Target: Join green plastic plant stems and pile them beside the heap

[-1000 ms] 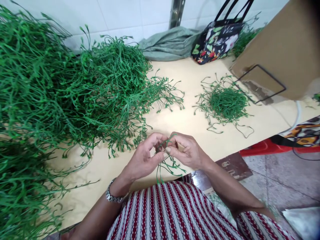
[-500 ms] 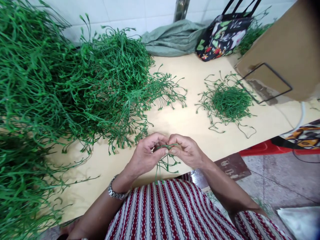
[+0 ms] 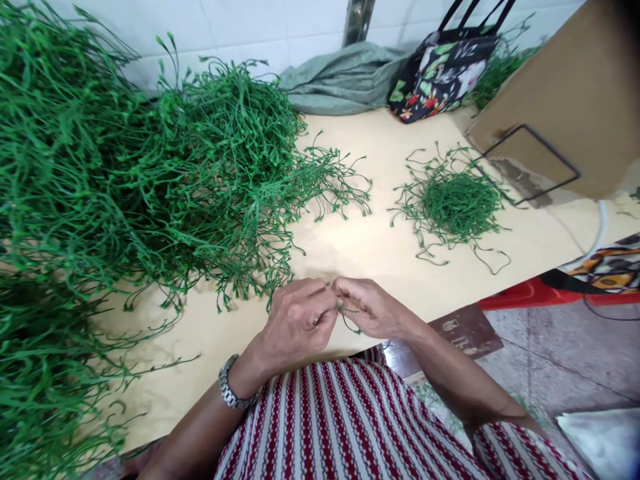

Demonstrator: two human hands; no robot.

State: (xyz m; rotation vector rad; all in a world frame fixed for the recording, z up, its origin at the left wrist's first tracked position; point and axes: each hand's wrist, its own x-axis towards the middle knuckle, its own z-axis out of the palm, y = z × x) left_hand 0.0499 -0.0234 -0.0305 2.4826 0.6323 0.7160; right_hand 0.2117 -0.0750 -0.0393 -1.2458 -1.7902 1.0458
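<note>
My left hand (image 3: 300, 320) and my right hand (image 3: 373, 308) meet at the table's near edge, fingertips touching. A few thin flowering chive stems (image 3: 351, 325) poke out below the right fingers, which are pinched on them. The left fingers are curled over with the knuckles up, and most of what they hold is hidden; stems showed in both hands just before. To the left and beyond lies a big heap of flowering chives (image 3: 200, 180), long green stems with small buds. A smaller tangled pile of chive stems (image 3: 460, 203) rests on the table to the right.
Along the tiled wall lie a grey-green cloth sack (image 3: 345, 80) and a floral bag (image 3: 440, 80). A cardboard box (image 3: 560, 113) with a black wire frame (image 3: 555, 150) stands at the right. Below the table edge is something red (image 3: 530, 293).
My left hand has rolled over from palm-up to knuckles-up and closed in. The stems that hung below both hands are now mostly covered. My right hand has barely moved.
</note>
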